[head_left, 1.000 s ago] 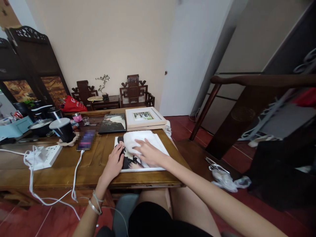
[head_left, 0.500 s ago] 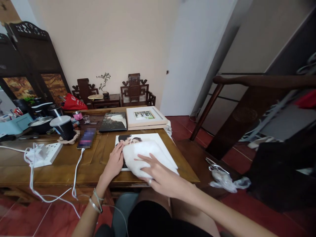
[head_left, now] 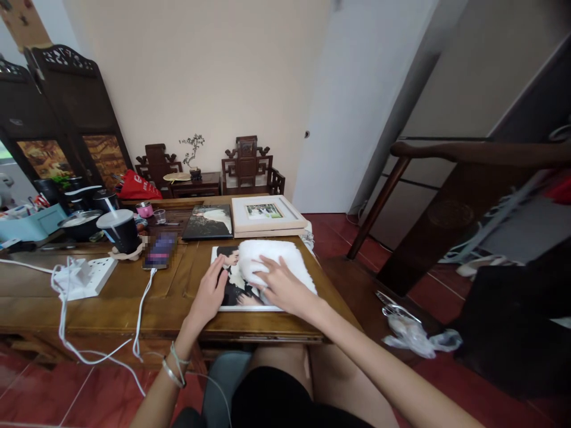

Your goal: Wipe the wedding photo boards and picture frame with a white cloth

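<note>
A photo panel (head_left: pixel 232 279) with a couple's picture lies flat on the wooden table in front of me. My right hand (head_left: pixel 279 280) presses on a folded, fluffy white towel (head_left: pixel 272 252), fingers spread over it and bunching it slightly. The towel covers the right part of the picture. At the panel's left edge rests my left hand (head_left: pixel 209 290), its fingers stretched out and lightly bent, holding nothing.
Behind the panel lie a dark photo panel (head_left: pixel 209 222) and stacked pale frames (head_left: pixel 267 215). Leftward are a phone (head_left: pixel 159 251) on a cable, a lidded cup (head_left: pixel 119 229) and a power strip (head_left: pixel 91 278). A wooden chair (head_left: pixel 428 202) stands at right.
My right hand has moved the towel away from me and to the right, uncovering more of the picture's lower part. My left hand stays at the left edge. The view has shifted slightly.
</note>
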Demonstrator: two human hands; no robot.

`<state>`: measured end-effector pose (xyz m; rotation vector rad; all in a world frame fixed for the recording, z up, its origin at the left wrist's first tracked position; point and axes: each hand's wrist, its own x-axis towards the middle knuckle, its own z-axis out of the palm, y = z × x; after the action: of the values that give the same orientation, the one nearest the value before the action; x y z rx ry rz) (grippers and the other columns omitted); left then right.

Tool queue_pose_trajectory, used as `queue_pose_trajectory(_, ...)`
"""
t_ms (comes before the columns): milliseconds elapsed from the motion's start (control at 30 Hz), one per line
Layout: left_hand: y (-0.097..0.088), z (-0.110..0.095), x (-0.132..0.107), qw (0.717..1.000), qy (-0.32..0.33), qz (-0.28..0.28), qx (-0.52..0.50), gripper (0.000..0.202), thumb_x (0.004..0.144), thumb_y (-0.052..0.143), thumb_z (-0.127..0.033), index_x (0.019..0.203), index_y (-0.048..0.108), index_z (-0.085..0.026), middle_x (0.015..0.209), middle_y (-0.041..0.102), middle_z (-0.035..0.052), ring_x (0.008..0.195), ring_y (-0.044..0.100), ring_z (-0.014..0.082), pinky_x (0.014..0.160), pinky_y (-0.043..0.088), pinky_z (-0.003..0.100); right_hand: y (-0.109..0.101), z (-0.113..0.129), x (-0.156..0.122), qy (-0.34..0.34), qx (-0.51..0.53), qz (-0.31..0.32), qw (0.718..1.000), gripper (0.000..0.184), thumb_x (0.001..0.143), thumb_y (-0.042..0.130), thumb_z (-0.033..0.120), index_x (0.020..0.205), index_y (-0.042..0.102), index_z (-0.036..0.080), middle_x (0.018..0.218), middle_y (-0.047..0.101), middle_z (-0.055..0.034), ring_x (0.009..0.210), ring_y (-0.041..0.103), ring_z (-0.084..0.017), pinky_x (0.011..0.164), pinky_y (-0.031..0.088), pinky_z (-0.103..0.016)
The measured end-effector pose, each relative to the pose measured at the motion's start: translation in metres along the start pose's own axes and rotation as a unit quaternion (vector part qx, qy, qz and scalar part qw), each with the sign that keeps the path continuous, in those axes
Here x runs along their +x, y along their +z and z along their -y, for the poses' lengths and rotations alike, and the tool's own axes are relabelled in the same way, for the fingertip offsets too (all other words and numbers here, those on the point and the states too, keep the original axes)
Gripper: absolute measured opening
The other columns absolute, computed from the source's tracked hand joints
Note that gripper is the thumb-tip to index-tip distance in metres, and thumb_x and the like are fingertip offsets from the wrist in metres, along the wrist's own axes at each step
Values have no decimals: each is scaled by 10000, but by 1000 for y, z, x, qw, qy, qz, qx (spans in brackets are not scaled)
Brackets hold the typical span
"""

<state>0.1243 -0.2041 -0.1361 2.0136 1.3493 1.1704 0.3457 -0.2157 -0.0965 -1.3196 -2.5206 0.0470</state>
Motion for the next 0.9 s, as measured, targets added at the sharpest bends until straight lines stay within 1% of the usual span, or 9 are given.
queue_pose_trajectory(167,-8,-15,1,992,15,-96,-84,528,974,268,-436,1350,480,-133,1442,457,119,1356,390,196,1158,239,386,-4,39,5,-113,62,36,991,305,825,494,120,1067,672,177,1436,450,-124,1393,261,-312,1080,176,-644)
queue_pose_trajectory(267,-9,-16,0,991,15,-107,-78,571,981,201,-453,1352,477,-119,1433,467,124,1354,392,202,1158,243,396,-10,47,-11,-177,103,48,978,296,783,520,105,1022,683,169,1381,514,-131,1399,262,-268,1122,123,-594)
queue_pose_trajectory(333,-6,-15,-1,994,17,-94,-56,572,982,201,-454,1357,471,-117,1437,461,127,1359,387,204,1157,250,394,-14,46,-28,-191,125,51,972,269,792,511,106,984,686,175,1325,567,-127,1386,298,-239,1143,111,-557)
queue_pose_trajectory(467,-1,-12,-2,1000,11,-21,7,538,977,276,-428,1367,457,-105,1459,427,137,1381,352,213,1164,243,394,-19,35,-61,-160,132,23,978,188,813,492,106,849,667,164,1344,544,-151,1376,322,-233,1160,142,-511)
queue_pose_trajectory(533,1,-10,-2,999,16,6,39,513,973,307,-405,1365,462,-112,1462,424,131,1390,336,213,1170,228,403,-21,25,-71,-127,124,14,984,183,864,481,168,785,645,168,1367,521,-157,1367,340,-256,1154,179,-512)
queue_pose_trajectory(600,1,-9,-2,997,27,16,65,478,972,320,-373,1353,479,-131,1453,440,119,1383,350,205,1168,232,410,-21,12,-73,-84,116,9,990,241,916,449,259,802,644,176,1345,544,-150,1352,362,-280,1136,227,-515)
queue_pose_trajectory(700,0,-7,-2,995,35,18,89,436,967,340,-324,1321,517,-143,1426,476,117,1358,393,201,1156,265,410,-18,-10,-62,-11,108,-2,994,270,931,408,294,936,653,180,1229,625,-128,1333,388,-304,1103,284,-507)
queue_pose_trajectory(767,0,-6,-1,995,38,13,96,416,960,352,-295,1300,542,-147,1410,495,117,1346,413,205,1146,286,412,-16,-21,-46,21,110,-13,994,285,928,387,279,990,646,177,1160,655,-116,1275,459,-304,1090,296,-492)
queue_pose_trajectory(900,1,-5,-1,994,41,3,101,389,940,371,-252,1237,599,-145,1383,523,125,1322,447,222,1132,313,424,-14,-22,1,25,145,-48,988,339,962,336,328,983,645,191,1089,687,-94,1071,602,-276,1058,314,-465)
